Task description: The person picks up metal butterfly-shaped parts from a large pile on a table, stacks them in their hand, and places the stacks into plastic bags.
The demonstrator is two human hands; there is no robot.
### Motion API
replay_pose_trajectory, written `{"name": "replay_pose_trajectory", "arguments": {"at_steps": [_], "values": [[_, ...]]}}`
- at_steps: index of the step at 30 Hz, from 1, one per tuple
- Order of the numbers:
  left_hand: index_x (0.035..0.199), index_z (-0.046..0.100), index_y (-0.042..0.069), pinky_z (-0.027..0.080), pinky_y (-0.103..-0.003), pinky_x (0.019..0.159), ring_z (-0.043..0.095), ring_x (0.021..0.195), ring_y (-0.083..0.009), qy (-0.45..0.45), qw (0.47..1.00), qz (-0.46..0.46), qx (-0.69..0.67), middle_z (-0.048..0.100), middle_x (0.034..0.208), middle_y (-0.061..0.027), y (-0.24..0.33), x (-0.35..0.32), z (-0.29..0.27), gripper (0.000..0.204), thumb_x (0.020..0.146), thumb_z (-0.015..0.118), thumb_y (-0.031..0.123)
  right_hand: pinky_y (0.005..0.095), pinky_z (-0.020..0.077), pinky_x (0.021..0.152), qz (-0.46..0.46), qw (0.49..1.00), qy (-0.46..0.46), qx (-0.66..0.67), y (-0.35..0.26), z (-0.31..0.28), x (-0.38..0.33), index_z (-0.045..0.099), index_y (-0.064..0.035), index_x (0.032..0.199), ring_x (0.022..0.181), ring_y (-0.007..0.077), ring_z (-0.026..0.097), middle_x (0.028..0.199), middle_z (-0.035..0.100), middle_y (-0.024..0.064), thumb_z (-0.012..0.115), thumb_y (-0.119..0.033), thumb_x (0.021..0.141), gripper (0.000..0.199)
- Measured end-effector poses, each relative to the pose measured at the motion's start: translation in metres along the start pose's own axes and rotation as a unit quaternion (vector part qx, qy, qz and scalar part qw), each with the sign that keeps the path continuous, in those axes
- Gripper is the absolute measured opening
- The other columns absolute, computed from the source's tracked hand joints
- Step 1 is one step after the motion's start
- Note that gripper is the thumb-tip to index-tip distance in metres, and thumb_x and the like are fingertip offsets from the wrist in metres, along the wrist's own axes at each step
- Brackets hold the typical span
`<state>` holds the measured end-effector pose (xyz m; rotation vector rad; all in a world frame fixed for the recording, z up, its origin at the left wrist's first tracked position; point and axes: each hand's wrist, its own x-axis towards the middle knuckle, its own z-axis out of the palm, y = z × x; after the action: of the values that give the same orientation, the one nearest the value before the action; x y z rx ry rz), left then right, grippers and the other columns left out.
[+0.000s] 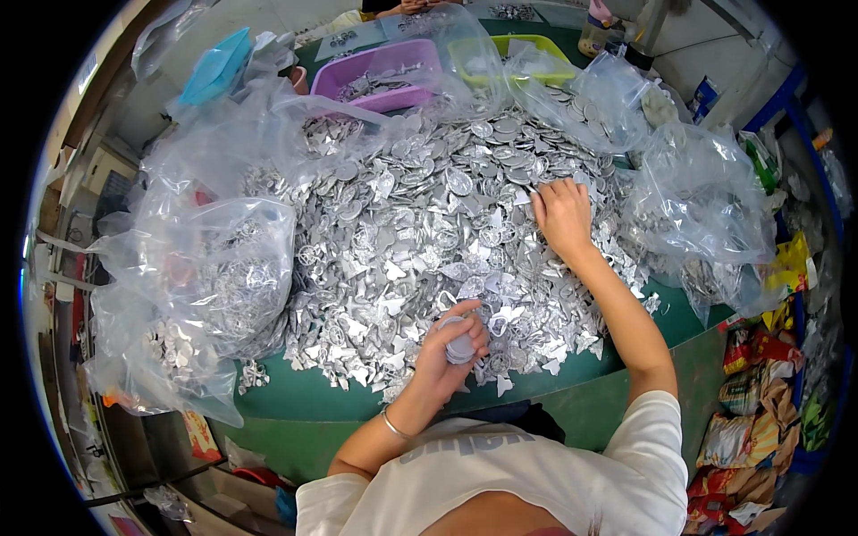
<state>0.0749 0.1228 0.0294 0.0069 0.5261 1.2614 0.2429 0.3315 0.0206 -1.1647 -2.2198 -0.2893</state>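
Currently, your left hand (447,353) is holding a stack of round grey discs (459,341), and its fingers are curling around the side of the stack. This hand is showing above the near part of the pile of silver metal pieces (402,241), toward the near edge of the green tabletop (313,395). Your right hand (565,214) is resting at the right part of the pile, farther from you; its fingers are bending close together and their tips are meeting the pieces, but whether they are pinching one, I cannot tell. The pile is covering the middle of the tabletop, mixing round flat pieces with small ones of other shapes. Along the left edge, a clear plastic bag (255,255) is holding more silver pieces, and near the right edge another clear bag (702,192) is lying. Toward the far edge, a purple tub (366,68) with silver pieces and a yellow-green tub (543,46) are standing near each other.
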Motion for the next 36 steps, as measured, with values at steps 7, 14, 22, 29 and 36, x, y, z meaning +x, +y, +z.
{"name": "replay_pose_trajectory", "arguments": {"at_steps": [7,14,22,29,36], "values": [[0.101,0.050,0.006,0.040,-0.043,0.094,0.054,0.082,-0.0189,0.026,1.000,0.005,-0.015,0.053,0.078,-0.0055,0.008,0.020,0.022,0.019,0.082,0.051,0.008,0.0345,0.0365,0.067,0.003,0.988,0.122,0.095,-0.003,-0.035,-0.001,0.059,-0.0047,0.073,0.073,0.0214,0.052,0.080,0.059,0.0043,0.062,-0.002,0.070,0.005],[0.114,0.046,0.008,0.047,-0.033,0.081,0.057,0.094,-0.0201,0.052,0.999,-0.012,0.010,0.057,0.101,-0.0074,0.013,0.068,0.040,0.032,0.084,0.056,0.016,0.0347,0.0377,0.066,-0.175,0.950,0.019,0.258,-0.049,-0.060,-0.014,0.060,-0.0039,0.073,0.071,0.0222,0.052,0.073,0.058,0.0046,0.064,-0.008,0.071,0.007],[0.097,0.054,0.005,0.046,-0.023,0.054,0.059,0.076,-0.0151,0.089,0.967,0.047,0.233,0.059,0.088,-0.0055,0.030,0.082,0.046,0.022,0.076,0.055,0.001,0.0353,0.0351,0.067,-0.059,0.997,0.017,0.045,-0.010,0.009,0.024,0.058,-0.0040,0.068,0.074,0.0227,0.048,0.071,0.054,0.0065,0.064,-0.016,0.071,0.013],[0.092,0.063,0.006,0.047,-0.038,0.063,0.060,0.075,-0.0293,0.077,0.440,0.431,0.784,0.060,0.085,-0.0130,0.094,0.119,0.050,0.022,0.069,0.065,0.008,0.0347,0.0351,0.068,-0.081,0.995,0.053,-0.004,-0.007,0.023,0.021,0.052,-0.0071,0.065,0.075,0.0217,0.048,0.069,0.051,0.0058,0.060,-0.012,0.068,0.010],[0.092,0.064,0.008,0.048,-0.040,0.068,0.059,0.080,-0.0325,0.088,0.388,0.384,0.833,0.060,0.086,-0.0136,0.118,0.139,0.073,0.024,0.068,0.064,0.010,0.0380,0.0393,0.066,0.020,0.982,0.103,0.157,0.014,0.009,0.019,0.056,-0.0028,0.072,0.074,0.0260,0.053,0.079,0.057,0.0114,0.058,-0.009,0.076,0.008]]}}
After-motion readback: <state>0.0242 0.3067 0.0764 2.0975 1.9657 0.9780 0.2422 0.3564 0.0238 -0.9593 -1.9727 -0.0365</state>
